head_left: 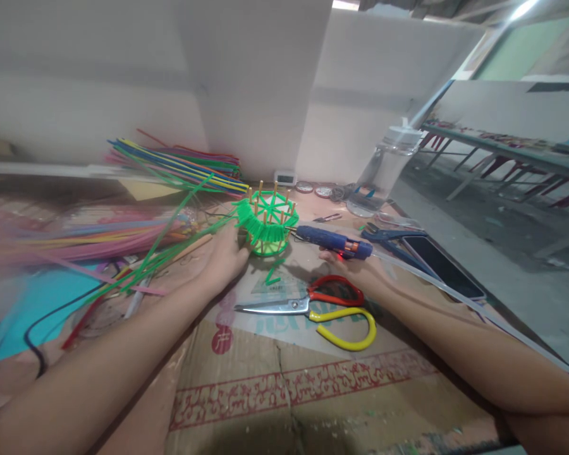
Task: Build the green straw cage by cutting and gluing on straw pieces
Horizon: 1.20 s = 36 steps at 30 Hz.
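A small round basket-like frame (pixel 271 221) of green pipe cleaners and upright wooden sticks stands on the cardboard. My left hand (pixel 230 253) is closed on its left side, the fingers partly hidden behind it. In my right hand (pixel 344 262) is a blue glue gun (pixel 332 240), its nozzle pointing left and at or very near the frame's right side. A red light glows on the gun's underside. Cut green pipe cleaner pieces (pixel 274 273) lie in front of the frame. Closer to me are scissors (pixel 308 305) with one red and one yellow handle, blades slightly apart.
Bundled coloured pipe cleaners (pixel 180 165) lie at the back left, more at far left, blurred. A clear bottle (pixel 384 167), pliers (pixel 389 235) and a phone (pixel 443 265) are on the right. A small digital display (pixel 285 178) stands against the white wall.
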Tool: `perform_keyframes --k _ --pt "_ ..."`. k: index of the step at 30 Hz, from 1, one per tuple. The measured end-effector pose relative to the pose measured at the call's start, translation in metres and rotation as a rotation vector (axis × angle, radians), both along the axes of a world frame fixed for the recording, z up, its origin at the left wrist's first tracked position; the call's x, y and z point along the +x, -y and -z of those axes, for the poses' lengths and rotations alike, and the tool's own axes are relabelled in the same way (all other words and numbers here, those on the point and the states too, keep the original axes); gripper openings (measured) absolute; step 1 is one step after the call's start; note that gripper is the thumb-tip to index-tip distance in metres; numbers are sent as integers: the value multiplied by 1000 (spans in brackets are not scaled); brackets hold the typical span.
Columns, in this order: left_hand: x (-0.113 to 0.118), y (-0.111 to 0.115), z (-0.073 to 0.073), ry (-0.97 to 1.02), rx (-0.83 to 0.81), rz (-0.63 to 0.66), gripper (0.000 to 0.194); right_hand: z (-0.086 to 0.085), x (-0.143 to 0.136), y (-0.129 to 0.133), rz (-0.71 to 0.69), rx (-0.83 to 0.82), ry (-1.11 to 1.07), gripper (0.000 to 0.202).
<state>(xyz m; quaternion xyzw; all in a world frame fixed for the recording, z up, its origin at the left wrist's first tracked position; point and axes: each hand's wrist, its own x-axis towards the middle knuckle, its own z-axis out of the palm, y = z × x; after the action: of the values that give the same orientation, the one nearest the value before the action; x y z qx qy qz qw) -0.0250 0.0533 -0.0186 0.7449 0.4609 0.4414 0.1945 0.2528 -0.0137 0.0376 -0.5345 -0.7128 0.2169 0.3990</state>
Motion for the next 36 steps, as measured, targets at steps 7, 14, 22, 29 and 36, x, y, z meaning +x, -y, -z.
perform_keyframes --k 7,14,22,29,36 --pt "0 -1 -1 6 4 20 21 -3 -1 2 -12 -9 -20 32" --pt "1 3 -8 -12 -7 25 15 0 -2 0 -24 4 -6 35" --pt "1 1 -5 -19 -18 11 15 1 -2 0 -21 10 30 34" --pt "0 1 -4 -46 -14 -17 12 -6 -7 4 -8 -19 -11 39" --pt "-1 -1 -3 -56 -4 -23 14 -3 -5 2 -29 -27 -38 35"
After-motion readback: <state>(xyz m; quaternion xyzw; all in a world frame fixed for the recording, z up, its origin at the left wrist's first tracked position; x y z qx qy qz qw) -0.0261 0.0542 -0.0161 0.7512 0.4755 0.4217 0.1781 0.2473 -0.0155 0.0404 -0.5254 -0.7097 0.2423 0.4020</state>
